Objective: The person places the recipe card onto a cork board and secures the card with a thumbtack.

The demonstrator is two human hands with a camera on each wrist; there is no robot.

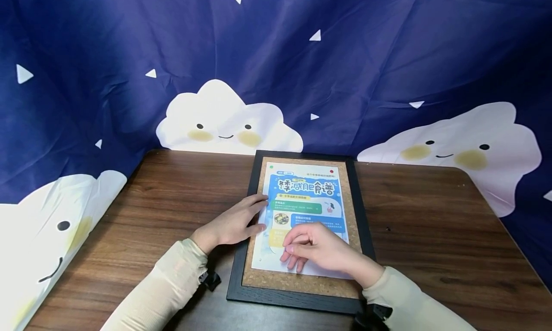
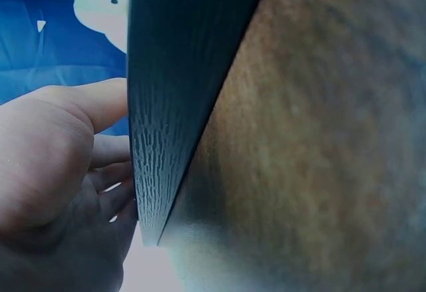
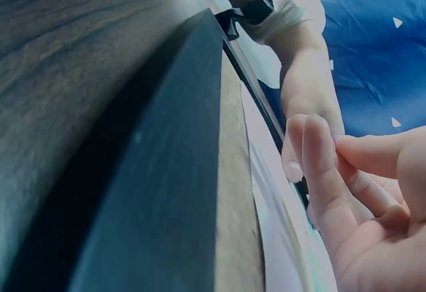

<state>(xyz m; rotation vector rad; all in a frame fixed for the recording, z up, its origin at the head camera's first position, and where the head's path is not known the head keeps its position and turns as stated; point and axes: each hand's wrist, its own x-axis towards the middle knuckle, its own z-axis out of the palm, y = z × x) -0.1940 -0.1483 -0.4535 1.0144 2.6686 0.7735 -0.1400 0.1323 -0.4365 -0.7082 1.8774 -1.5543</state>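
A cork board (image 1: 297, 285) in a black frame (image 1: 297, 300) lies on the table with a printed poster (image 1: 308, 181) on it. A green thumbtack (image 1: 271, 166) and a red thumbtack (image 1: 331, 171) sit in the poster's upper corners. My left hand (image 1: 235, 223) rests over the frame's left side, relaxed fingertips at the poster's left edge. Above the poster's lower part, my right hand (image 1: 316, 247) pinches a tiny purple thumbtack (image 3: 337, 137) between thumb and fingers, mostly hidden by the fingertips. Its other fingers are loosely bent.
The brown wooden table (image 1: 431, 254) extends on both sides of the board. A small dark speck (image 1: 387, 229) lies right of the frame. Behind the table hangs a blue cloth (image 1: 336, 67) with smiling clouds. Both wrists carry black straps.
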